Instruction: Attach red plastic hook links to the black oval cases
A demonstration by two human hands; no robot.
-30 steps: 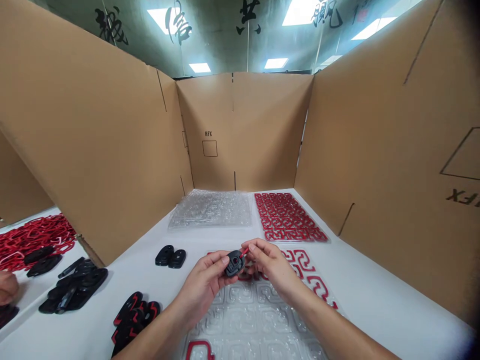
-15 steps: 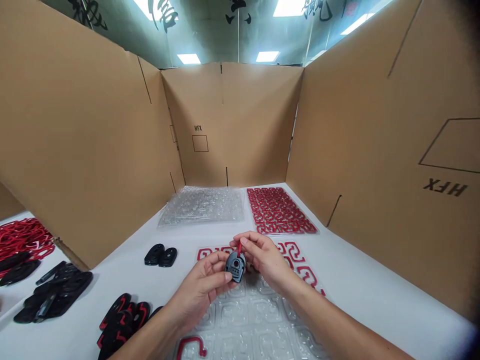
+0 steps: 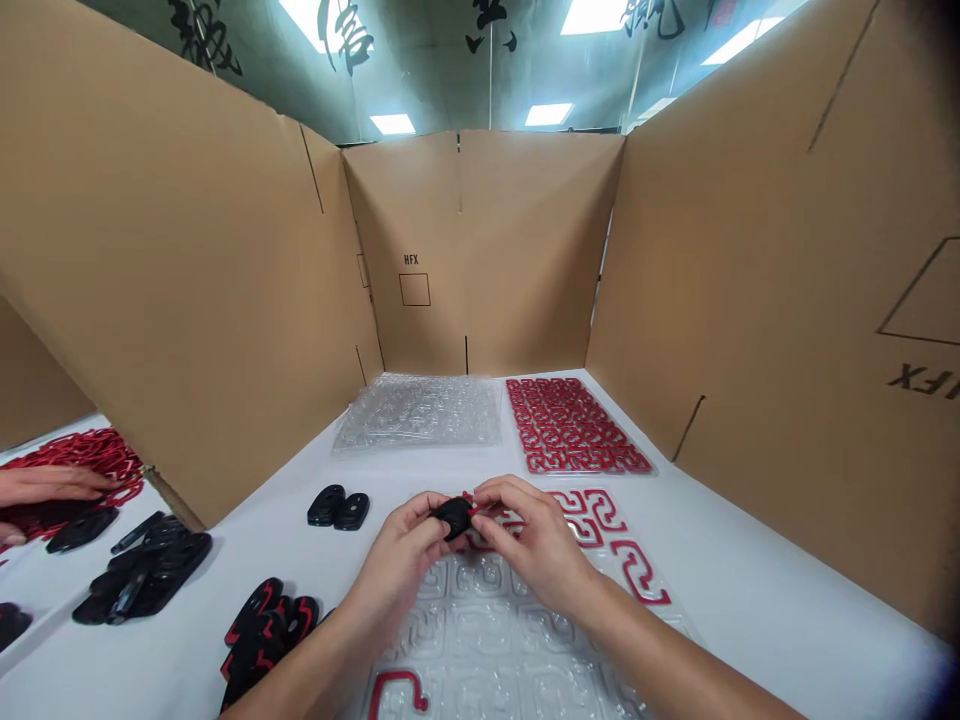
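Between the fingers of my left hand point(image 3: 409, 545) is a small black plastic shell point(image 3: 454, 515), dark outer face up. My right hand point(image 3: 529, 520) pinches a thin red strip point(image 3: 472, 511) against the shell's right edge; the fingertips hide most of it. Both hands are above a clear moulded tray point(image 3: 487, 640), whose far cavities hold curved red strips point(image 3: 637, 570). One loose red strip point(image 3: 397, 685) lies at the tray's near left corner. Left of my forearm, several black shells with red strips fitted point(image 3: 262, 630) lie in a pile.
Two black shells point(image 3: 337, 508) lie left of my hands. Further left is a heap of black parts point(image 3: 146, 570). Another person's hand point(image 3: 52, 490) rests on tangled red strips point(image 3: 112, 455). Clear trays point(image 3: 420, 410) and a filled red tray point(image 3: 577, 425) stand behind. Cardboard walls point(image 3: 525, 250) surround the table.
The shell has been turned over from its grey inner face to its black outer face. My right hand has shifted to its right side. Another person's hand has come in at left.
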